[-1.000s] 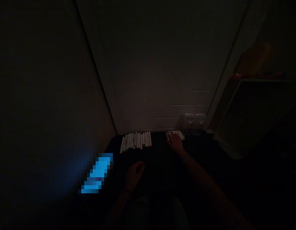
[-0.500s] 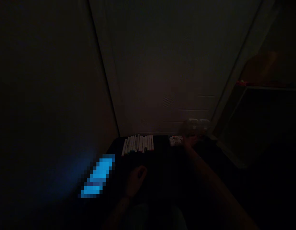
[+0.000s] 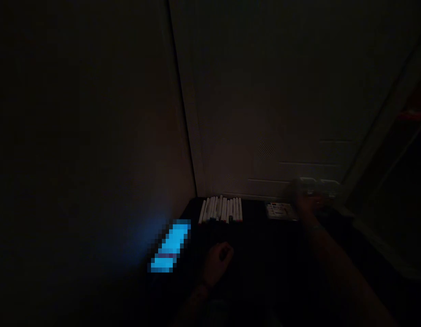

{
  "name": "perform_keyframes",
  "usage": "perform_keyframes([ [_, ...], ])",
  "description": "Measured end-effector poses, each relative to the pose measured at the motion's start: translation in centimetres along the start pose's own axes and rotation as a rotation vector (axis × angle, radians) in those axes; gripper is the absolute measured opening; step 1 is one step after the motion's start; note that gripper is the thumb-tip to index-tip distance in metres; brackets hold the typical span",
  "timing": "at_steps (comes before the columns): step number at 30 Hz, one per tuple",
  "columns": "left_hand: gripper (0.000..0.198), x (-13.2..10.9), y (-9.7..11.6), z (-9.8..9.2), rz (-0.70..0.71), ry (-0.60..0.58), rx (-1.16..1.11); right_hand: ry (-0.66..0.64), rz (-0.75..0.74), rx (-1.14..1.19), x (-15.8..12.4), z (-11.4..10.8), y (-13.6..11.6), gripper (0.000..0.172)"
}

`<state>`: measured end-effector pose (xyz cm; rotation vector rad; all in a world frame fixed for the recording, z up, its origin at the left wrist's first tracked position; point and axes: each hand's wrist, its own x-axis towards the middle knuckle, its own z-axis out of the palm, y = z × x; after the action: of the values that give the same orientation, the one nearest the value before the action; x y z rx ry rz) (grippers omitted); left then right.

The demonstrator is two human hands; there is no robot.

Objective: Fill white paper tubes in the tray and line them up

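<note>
Low in the middle, my left hand (image 3: 217, 261) rests over the dark tabletop, its fingers curled round toward the thumb. The hollow inside them is dark, so anything held there cannot be made out. My right hand (image 3: 308, 205) reaches to the back right, closed at the front of a clear plastic case (image 3: 324, 187); dimness and blur hide most of its fingers. Just left of that hand lies a small white pack (image 3: 281, 211) with printing on it. A row of white markers (image 3: 221, 210), several side by side, lies beyond my left hand.
A glowing blue, pixelated screen (image 3: 171, 247) is at the left of the dark table (image 3: 254, 254). A pale panelled surface (image 3: 264, 113) rises directly behind the table, and a wall (image 3: 128, 136) stands on the left. Something red (image 3: 411, 116) shows at the far right.
The view has turned left, so everything sits further right in the picture. More of the white pack shows beside my right hand. My left hand keeps its curled shape near the markers.
</note>
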<state>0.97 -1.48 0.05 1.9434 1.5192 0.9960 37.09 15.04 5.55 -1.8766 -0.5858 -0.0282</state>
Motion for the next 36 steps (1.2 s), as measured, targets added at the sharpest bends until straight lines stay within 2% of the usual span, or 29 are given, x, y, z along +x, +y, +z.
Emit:
perform_keyframes([
  [2, 0.027, -0.1, 0.2, -0.1, -0.004, -0.003, -0.011, 0.024, 0.029, -0.018, 0.4, 0.5, 0.6, 0.090],
  [6, 0.028, -0.2, 0.3, -0.3, 0.002, -0.008, -0.034, -0.005, -0.106, -0.060, 0.6, 0.6, 1.5, 0.083],
  [9, 0.029, -0.1, 0.2, -0.3, -0.005, -0.022, -0.015, -0.003, -0.162, -0.048, 0.3, 0.0, 1.2, 0.077],
  [13, 0.031, 0.1, 0.3, -0.4, -0.003, -0.044, -0.015, 0.012, -0.316, -0.020, -0.3, -1.5, -0.3, 0.076],
  [18, 0.030, 0.4, 0.4, -0.3, 0.009, -0.046, -0.045, -0.078, -0.648, -0.017, -2.2, -4.7, -4.3, 0.073],
  [21, 0.028, 0.6, 0.3, -0.2, 0.031, -0.049, -0.045, -0.153, -0.733, 0.133, -5.3, -6.7, -7.1, 0.073],
  [23, 0.029, 0.7, 0.4, -0.1, 0.040, -0.031, -0.049, -0.298, -0.723, 0.243, -8.4, -7.8, -8.4, 0.069],
  [25, 0.040, 0.8, 0.5, -0.1, 0.072, 0.018, -0.065, -0.504, -0.698, 0.330, -12.1, -8.7, -8.9, 0.067],
  [27, 0.060, 0.8, 0.8, -0.1, 0.136, 0.103, -0.078, -0.633, -0.677, 0.360, -15.8, -9.6, -8.8, 0.067],
  [29, 0.079, 0.7, 0.9, -0.1, 0.193, 0.186, -0.086, -0.707, -0.653, 0.353, -19.2, -10.6, -8.4, 0.068],
  [31, 0.090, 0.6, 0.9, 0.0, 0.215, 0.220, -0.109, -0.775, -0.637, 0.357, -22.0, -11.6, -7.9, 0.069],
  [36, 0.093, 0.7, 0.2, 0.4, 0.197, 0.147, -0.233, -0.829, -0.569, 0.343, -26.5, -12.9, -7.4, 0.068],
])
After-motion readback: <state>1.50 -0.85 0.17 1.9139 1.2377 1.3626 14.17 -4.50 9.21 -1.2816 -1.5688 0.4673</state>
